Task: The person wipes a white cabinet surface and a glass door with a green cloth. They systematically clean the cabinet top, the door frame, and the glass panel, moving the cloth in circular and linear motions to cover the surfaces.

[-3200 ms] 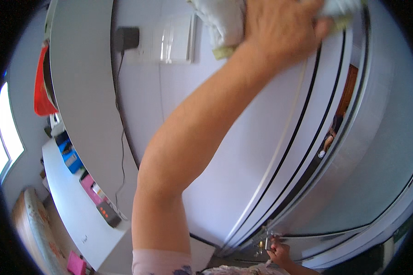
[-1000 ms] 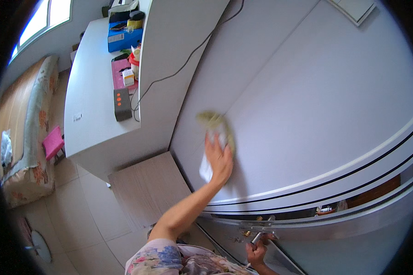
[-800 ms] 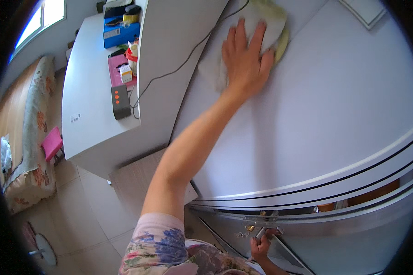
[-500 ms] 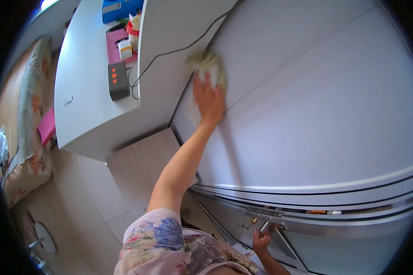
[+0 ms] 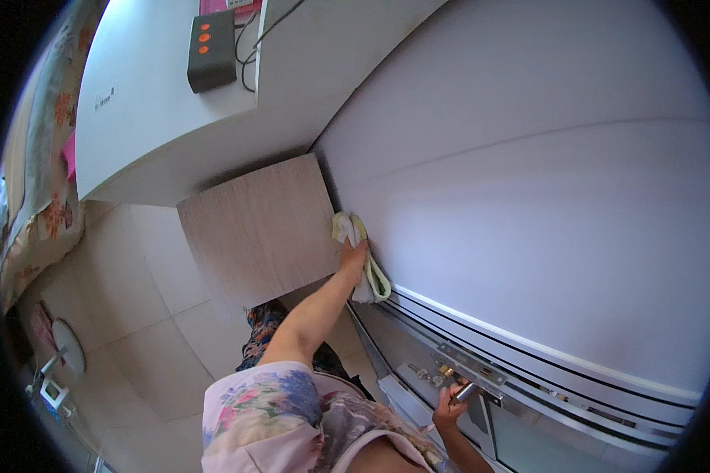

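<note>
My left hand [image 5: 353, 258] is closed on a yellow-and-white cloth [image 5: 379, 282], pressed near the left edge of a large pale panel [image 5: 528, 213]. Part of the cloth sticks out beyond my fingers and another part hangs below them. On the lower right, my right hand [image 5: 447, 410] wraps around a metal door handle [image 5: 465, 391] beside a lock plate [image 5: 479, 374]. The forearm of my left arm crosses in front of a pale wood-grain board [image 5: 256, 225].
A white desk [image 5: 146, 134] with a dark box [image 5: 211, 54] bearing orange buttons and a thin cable stands at upper left. Ridged metal-and-white edging [image 5: 544, 343] borders the panel below. A bed [image 5: 35, 213] is at far left, over a tiled floor [image 5: 142, 323].
My left hand has come down along the panel's left edge with the cloth, from beside the desk to beside the wood-grain board. The view has tilted downward. My right hand stays on the handle.
</note>
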The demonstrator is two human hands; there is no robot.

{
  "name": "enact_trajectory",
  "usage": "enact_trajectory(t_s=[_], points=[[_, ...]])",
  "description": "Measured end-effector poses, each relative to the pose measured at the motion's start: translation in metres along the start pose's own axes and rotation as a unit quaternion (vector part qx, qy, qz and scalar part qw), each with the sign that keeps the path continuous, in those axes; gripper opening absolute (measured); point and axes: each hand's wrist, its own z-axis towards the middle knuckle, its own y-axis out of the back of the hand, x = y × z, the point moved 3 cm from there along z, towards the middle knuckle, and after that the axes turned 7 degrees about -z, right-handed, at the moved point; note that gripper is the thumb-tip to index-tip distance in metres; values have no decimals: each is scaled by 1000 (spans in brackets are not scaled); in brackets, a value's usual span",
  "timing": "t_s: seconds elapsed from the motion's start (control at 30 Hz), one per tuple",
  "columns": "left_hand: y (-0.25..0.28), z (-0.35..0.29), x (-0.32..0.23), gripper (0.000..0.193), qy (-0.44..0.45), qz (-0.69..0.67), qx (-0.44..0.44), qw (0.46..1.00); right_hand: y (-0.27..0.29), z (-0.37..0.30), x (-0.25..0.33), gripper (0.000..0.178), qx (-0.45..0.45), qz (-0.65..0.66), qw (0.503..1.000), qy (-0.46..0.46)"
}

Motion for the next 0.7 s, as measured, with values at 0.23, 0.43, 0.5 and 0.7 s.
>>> enact_trajectory(t_s=[0.23, 0.43, 0.5, 0.7], points=[[83, 23, -117, 48, -435, 170, -32, 884, 2, 11, 19, 27, -24, 93, 993, -64], [117, 73, -105, 51, -345, 638, -211, 656, 0, 12, 16, 24, -10, 111, 993, -29], [101, 61, -56, 46, -416, 656, -164, 608, 1, 14, 15, 24, 15, 114, 993, -18], [126, -6, 76, 54, -505, 609, 8, 612, 7, 4, -2, 25, 75, 121, 990, -23]])
